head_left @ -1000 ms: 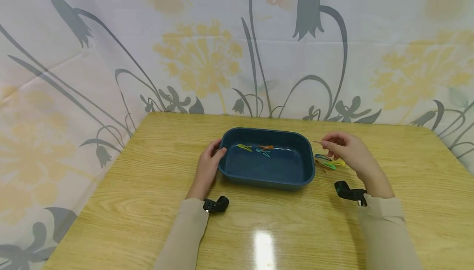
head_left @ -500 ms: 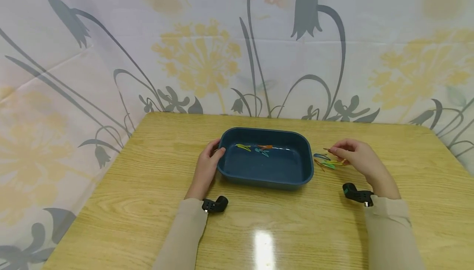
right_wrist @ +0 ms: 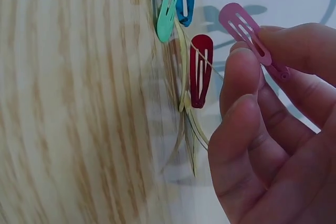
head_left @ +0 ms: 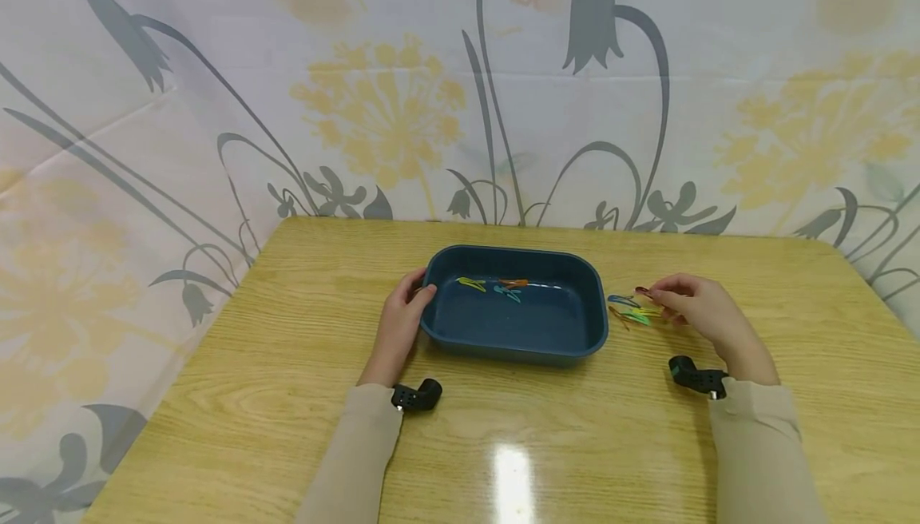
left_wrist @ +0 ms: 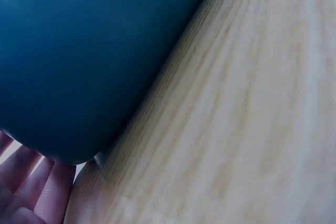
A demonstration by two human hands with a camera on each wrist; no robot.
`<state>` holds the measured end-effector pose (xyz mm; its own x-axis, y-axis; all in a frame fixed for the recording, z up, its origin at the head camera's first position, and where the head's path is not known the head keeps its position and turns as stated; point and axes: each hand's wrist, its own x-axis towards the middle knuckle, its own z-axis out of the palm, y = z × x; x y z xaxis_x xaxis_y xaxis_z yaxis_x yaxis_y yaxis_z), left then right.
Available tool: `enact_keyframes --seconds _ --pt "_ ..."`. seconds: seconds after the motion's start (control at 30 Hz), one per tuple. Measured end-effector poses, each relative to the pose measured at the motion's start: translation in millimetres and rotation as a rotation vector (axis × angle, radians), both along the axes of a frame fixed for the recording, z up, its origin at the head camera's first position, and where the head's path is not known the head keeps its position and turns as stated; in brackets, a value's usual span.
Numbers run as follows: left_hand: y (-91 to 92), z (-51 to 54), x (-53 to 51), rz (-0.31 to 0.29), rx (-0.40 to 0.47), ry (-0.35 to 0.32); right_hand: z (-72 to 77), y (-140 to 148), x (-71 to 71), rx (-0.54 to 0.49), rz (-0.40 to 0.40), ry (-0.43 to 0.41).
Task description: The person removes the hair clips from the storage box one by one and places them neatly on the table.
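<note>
My left hand (head_left: 400,318) grips the left end of a dark blue plastic tub (head_left: 513,328), thumb over its rim and fingers along the outside. In the left wrist view those fingers (left_wrist: 55,190) touch the tub's wall. Right of the tub, my right hand (head_left: 707,312) pinches a pink snap hair clip (right_wrist: 245,32) between thumb and fingertips, just above a loose pile. That pile has a blue clip (head_left: 624,300), a green clip (head_left: 636,318), an orange clip (head_left: 618,316) and yellow ones. A dark red clip (right_wrist: 201,72) shows beside the held one in the right wrist view.
Inside the tub lie a yellow clip (head_left: 472,283), an orange clip (head_left: 513,283) and a light blue clip (head_left: 507,293). All stand on a wood-grain table (head_left: 546,428). A flower-patterned cloth (head_left: 402,109) hangs behind its far edge.
My right hand has moved right and a little nearer to me, away from the tub, with a clip still pinched. In the last half second it barely moves. The left hand keeps its hold.
</note>
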<state>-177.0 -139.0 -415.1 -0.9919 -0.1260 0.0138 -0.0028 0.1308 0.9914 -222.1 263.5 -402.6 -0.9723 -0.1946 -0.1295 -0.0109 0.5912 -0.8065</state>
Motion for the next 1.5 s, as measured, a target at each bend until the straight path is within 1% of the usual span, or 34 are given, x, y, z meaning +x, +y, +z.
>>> enact_keyframes --seconds 0.07,0.17,0.4,0.53,0.83,0.97,1.13,1.2,1.23,1.37,1.5 --pt "1.3 3.5 2.0 0.0 -0.008 0.005 -0.6 1 0.0 0.002 -0.004 -0.002" --pt "2.0 4.8 3.2 0.0 -0.019 0.004 -1.9 3 -0.1 0.021 -0.012 -0.008" --pt "1.9 4.2 3.0 0.003 -0.011 -0.007 -7.1 6 -1.6 0.085 -0.01 -0.035" --pt "1.7 3.6 2.7 0.006 -0.018 -0.01 -8.4 5 -2.4 0.091 0.003 -0.024" --pt "1.7 4.5 3.5 0.006 -0.03 -0.019 -9.9 5 -3.7 0.101 0.013 -0.043" --pt "1.2 3.0 1.9 0.004 -0.03 -0.02 -10.1 4 -3.7 0.108 0.008 -0.046" --pt "-3.1 -12.1 -6.9 0.005 -0.006 -0.024 -10.1 3 -3.2 0.121 0.003 -0.043" --pt "-4.8 -19.2 -10.3 0.01 -0.003 -0.022 -10.0 3 -3.1 0.131 0.004 -0.036" --pt "-4.9 -21.2 -11.1 0.012 -0.008 -0.018 -10.1 3 -3.1 0.135 0.006 -0.034" --pt "-4.6 -24.9 -12.1 0.019 -0.023 0.007 -10.4 2 -3.2 0.151 0.007 -0.022" --pt "-4.0 -25.3 -11.8 0.021 -0.022 0.015 -10.4 1 -2.8 0.161 0.004 -0.02"
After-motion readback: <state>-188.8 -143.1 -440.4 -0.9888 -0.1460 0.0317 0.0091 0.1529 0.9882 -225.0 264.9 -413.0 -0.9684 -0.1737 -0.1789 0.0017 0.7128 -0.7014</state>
